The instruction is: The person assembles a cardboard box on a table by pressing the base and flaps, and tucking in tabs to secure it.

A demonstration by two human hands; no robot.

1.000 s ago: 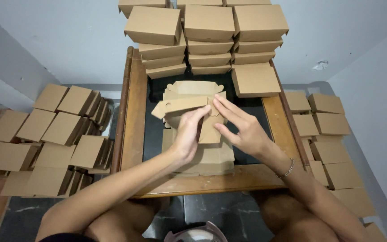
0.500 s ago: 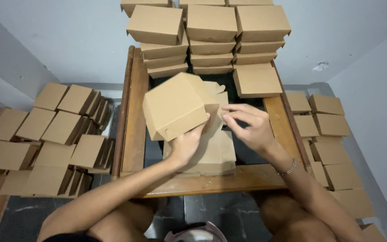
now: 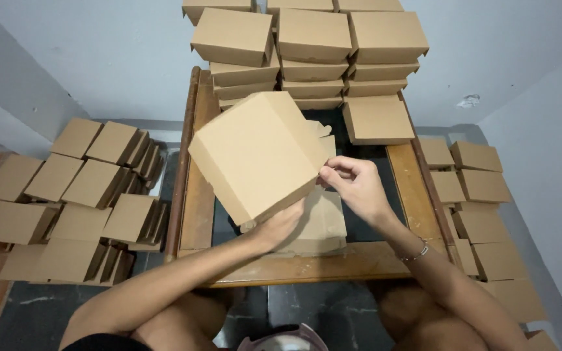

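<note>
A brown cardboard box (image 3: 255,153) is lifted and tilted above the small wooden table (image 3: 196,214). My left hand (image 3: 280,224) supports it from below at its near edge. My right hand (image 3: 354,185) pinches the box's right side near a flap. Under the hands lies a stack of flat cardboard blanks (image 3: 317,224) on the table's dark top.
Finished boxes (image 3: 313,45) are stacked in rows at the far end of the table against the wall, one single box (image 3: 377,119) in front of them. Piles of folded boxes (image 3: 79,188) cover the floor at left, and more boxes (image 3: 476,195) at right.
The half-folded cardboard has become a closed box, raised and turned toward the left. My right hand shifted from pressing the flaps to pinching the box's right edge.
</note>
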